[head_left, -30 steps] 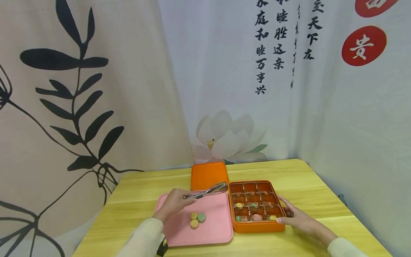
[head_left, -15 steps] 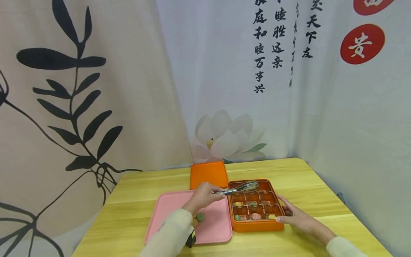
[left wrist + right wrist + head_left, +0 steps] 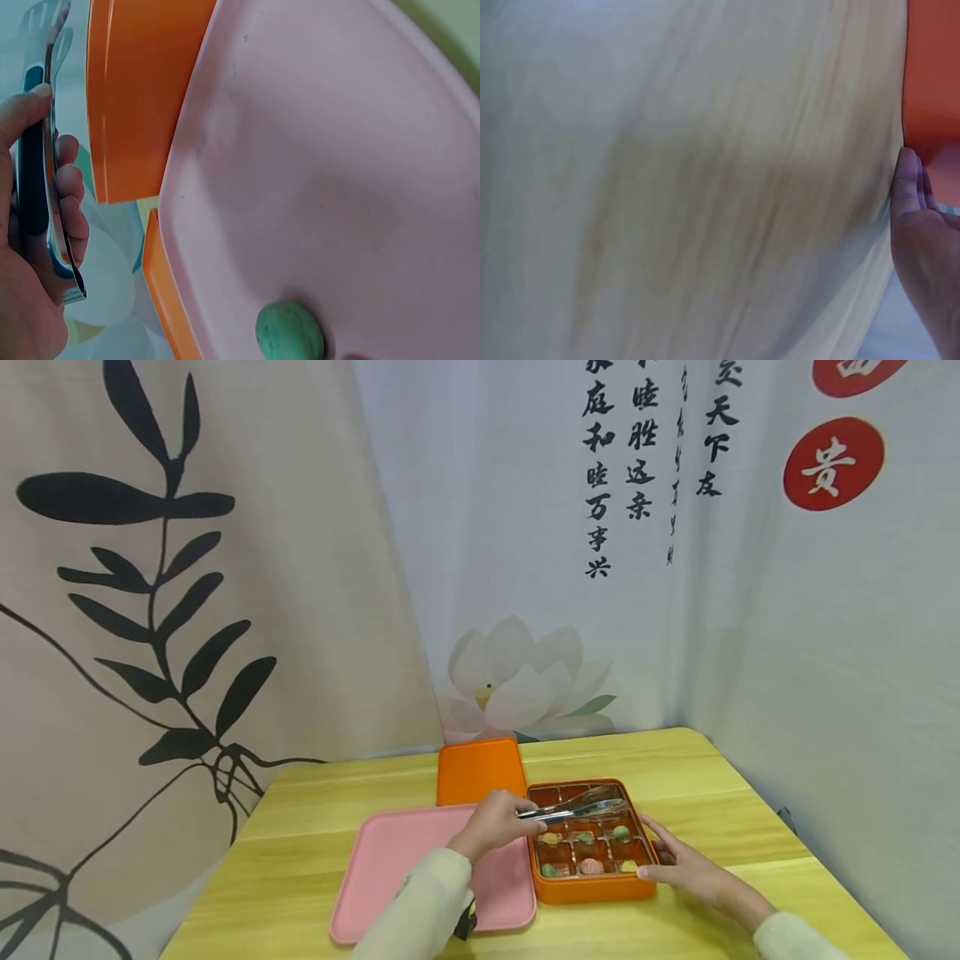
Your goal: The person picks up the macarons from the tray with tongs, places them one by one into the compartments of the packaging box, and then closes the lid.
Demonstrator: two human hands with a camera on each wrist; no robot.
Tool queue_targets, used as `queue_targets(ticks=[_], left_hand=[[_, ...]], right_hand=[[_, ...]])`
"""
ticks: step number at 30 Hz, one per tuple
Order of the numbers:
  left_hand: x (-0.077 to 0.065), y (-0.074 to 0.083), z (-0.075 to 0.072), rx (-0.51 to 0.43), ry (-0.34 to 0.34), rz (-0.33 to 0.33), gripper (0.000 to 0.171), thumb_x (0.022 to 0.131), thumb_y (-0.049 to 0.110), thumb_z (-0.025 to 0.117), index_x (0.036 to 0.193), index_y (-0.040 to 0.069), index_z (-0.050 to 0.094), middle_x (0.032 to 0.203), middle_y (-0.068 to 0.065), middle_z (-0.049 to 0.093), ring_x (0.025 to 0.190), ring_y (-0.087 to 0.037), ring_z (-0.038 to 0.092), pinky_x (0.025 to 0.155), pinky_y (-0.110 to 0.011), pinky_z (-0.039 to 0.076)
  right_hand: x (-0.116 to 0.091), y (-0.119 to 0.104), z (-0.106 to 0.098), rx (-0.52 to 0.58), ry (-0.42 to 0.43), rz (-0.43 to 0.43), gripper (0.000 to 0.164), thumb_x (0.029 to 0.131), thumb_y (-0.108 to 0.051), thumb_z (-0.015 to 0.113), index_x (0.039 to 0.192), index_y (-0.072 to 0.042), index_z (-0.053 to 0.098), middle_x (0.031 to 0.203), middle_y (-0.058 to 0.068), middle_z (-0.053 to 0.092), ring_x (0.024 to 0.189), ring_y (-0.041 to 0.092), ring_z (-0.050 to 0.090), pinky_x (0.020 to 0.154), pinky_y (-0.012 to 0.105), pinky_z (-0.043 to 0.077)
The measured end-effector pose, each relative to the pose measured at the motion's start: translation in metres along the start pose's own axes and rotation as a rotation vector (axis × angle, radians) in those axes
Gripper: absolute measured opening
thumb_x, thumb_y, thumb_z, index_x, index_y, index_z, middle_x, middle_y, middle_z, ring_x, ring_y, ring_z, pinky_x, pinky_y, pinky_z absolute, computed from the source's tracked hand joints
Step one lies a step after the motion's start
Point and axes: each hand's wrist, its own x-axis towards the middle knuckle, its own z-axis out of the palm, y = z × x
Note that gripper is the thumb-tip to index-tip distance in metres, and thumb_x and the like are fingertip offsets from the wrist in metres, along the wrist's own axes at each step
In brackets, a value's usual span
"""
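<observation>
Head view: printed cloth (image 3: 330, 610) hangs behind table (image 3: 690, 793) and box (image 3: 596, 891)

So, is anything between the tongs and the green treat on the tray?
Nothing visible blocks them, but the tongs, held over the orange box by the left hand, would probably have to clear the box's side wall and the rim of the pink tray; the green treat lies uncovered in the left wrist view.

Left hand (image 3: 492, 825) grips tongs (image 3: 576, 812) above the orange box (image 3: 592, 891) — right hand (image 3: 688, 868) touches its side.
</observation>
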Motion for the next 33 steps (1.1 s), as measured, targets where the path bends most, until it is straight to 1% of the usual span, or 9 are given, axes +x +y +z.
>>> queue_targets(ticks=[3,6,8,12,15,17,25,31,33], left_hand=[[-0.002,-0.002,-0.006,-0.022,0.0,-0.026,0.032,0.082,0.032,0.082,0.106,0.011,0.078,0.083,0.007,0.071,0.047,-0.008,0.033,0.05,-0.023,0.036],[-0.005,-0.004,-0.013,-0.03,0.015,-0.038,0.035,0.081,0.031,0.082,0.109,0.01,0.077,0.095,0.004,0.073,0.05,-0.008,0.038,0.053,-0.024,0.04],[-0.007,-0.007,-0.017,-0.033,0.016,-0.045,0.031,0.081,0.03,0.082,0.105,0.011,0.078,0.091,0.002,0.073,0.052,-0.009,0.04,0.053,-0.025,0.04],[-0.012,-0.013,-0.023,-0.034,0.015,-0.069,0.027,0.081,0.032,0.081,0.101,0.014,0.078,0.092,0.002,0.073,0.064,-0.007,0.051,0.058,-0.026,0.044],[-0.017,-0.019,-0.03,-0.045,0.022,-0.076,0.028,0.082,0.034,0.081,0.103,0.015,0.078,0.096,0.005,0.072,0.066,-0.009,0.053,0.06,-0.027,0.046],[-0.021,-0.023,-0.036,-0.03,0.03,-0.059,0.026,0.082,0.033,0.08,0.1,0.015,0.078,0.092,0.006,0.071,0.064,-0.011,0.052,0.059,-0.028,0.045],[-0.049,-0.049,-0.066,0.013,0.074,-0.043,0.02,0.082,0.033,0.08,0.094,0.017,0.077,0.076,0.009,0.065,0.062,-0.01,0.049,0.056,-0.026,0.043],[-0.08,-0.072,-0.083,-0.026,0.09,-0.12,0.027,0.083,0.034,0.08,0.103,0.017,0.077,0.075,0.006,0.063,0.062,-0.01,0.049,0.053,-0.025,0.041],[-0.091,-0.079,-0.09,-0.019,0.104,-0.135,0.025,0.082,0.034,0.08,0.102,0.019,0.077,0.075,0.007,0.062,0.063,-0.01,0.049,0.054,-0.025,0.041]], right_hand=[[0.0,0.0,-0.001,-0.007,-0.007,-0.009,0.089,0.099,-0.024,0.062,0.159,-0.01,-0.003,0.142,0.031,0.038,0.127,0.046,0.043,0.102,0.065,0.034],[-0.001,0.0,-0.001,-0.023,-0.001,-0.02,0.089,0.099,-0.023,0.063,0.159,-0.01,-0.003,0.139,0.031,0.04,0.125,0.045,0.045,0.101,0.064,0.035],[-0.002,0.0,-0.002,-0.029,0.006,-0.015,0.089,0.099,-0.023,0.063,0.159,-0.01,-0.002,0.139,0.03,0.04,0.125,0.045,0.046,0.101,0.065,0.035],[-0.004,0.001,-0.003,-0.035,0.014,0.006,0.089,0.099,-0.025,0.062,0.159,-0.012,-0.002,0.142,0.032,0.038,0.127,0.046,0.044,0.101,0.066,0.034],[-0.005,0.002,-0.005,-0.038,0.014,0.006,0.089,0.1,-0.026,0.061,0.159,-0.012,-0.003,0.142,0.032,0.037,0.127,0.048,0.043,0.101,0.067,0.034],[-0.005,0.003,-0.006,-0.038,0.012,0.003,0.088,0.1,-0.026,0.061,0.159,-0.012,-0.004,0.142,0.032,0.037,0.127,0.048,0.042,0.1,0.067,0.034],[-0.003,0.0,-0.003,-0.025,0.002,-0.015,0.088,0.099,-0.025,0.061,0.16,-0.015,-0.001,0.14,0.028,0.04,0.127,0.045,0.044,0.101,0.067,0.033],[-0.004,-0.005,0.001,-0.026,0.002,0.005,0.088,0.099,-0.026,0.061,0.159,-0.014,-0.002,0.143,0.031,0.037,0.128,0.049,0.041,0.1,0.068,0.033],[-0.004,-0.006,0.002,-0.027,0.003,0.007,0.089,0.099,-0.027,0.062,0.159,-0.014,-0.002,0.143,0.031,0.036,0.128,0.049,0.041,0.1,0.068,0.033]])
